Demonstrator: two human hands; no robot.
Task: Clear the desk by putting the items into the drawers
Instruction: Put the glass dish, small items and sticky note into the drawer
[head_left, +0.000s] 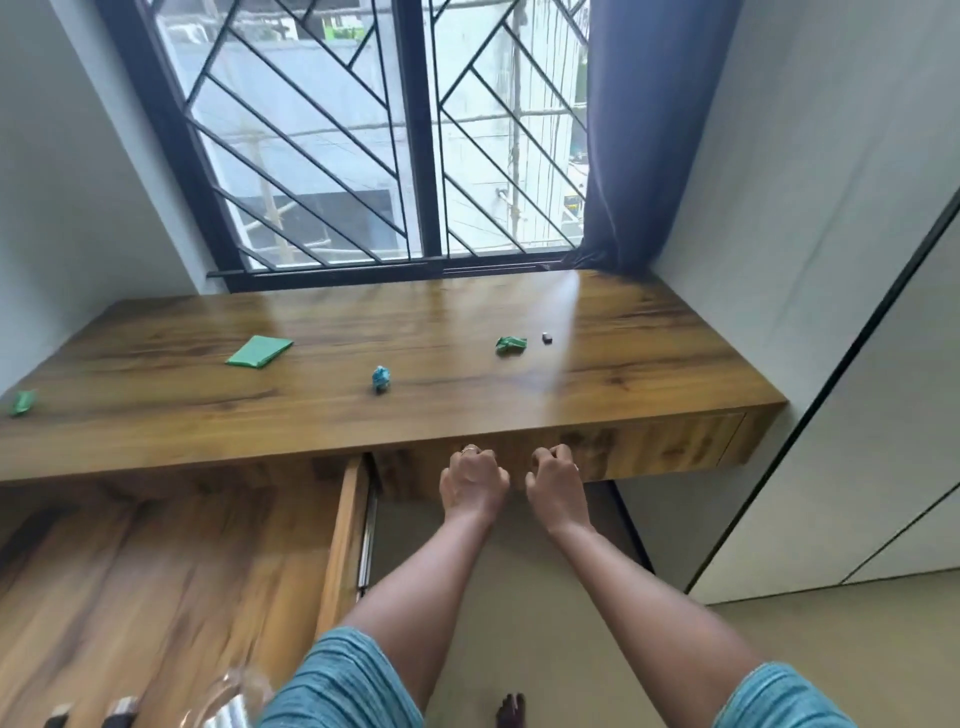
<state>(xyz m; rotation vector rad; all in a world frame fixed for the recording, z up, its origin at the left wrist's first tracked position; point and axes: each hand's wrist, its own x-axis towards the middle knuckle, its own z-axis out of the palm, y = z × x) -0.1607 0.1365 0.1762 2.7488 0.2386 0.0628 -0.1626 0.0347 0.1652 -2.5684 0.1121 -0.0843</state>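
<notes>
The wooden desk (623, 364) carries a flat green packet (260, 352), a small blue wrapper (381, 378), a crumpled green wrapper (510, 344), a tiny dark item (546, 338) and a green wrapper (22, 401) at the far left edge. My left hand (472, 480) and my right hand (556, 480) curl side by side on the lower edge of the right drawer front (665, 439), which sits flush under the desktop. The left drawer (171, 571) is pulled far out; a few items lie at its near end, blurred.
A barred window (395, 130) rises behind the desk, with a blue curtain (644, 130) at its right. White cabinet doors (857, 415) stand close on the right. A grey wall bounds the left. Beige floor lies below my arms.
</notes>
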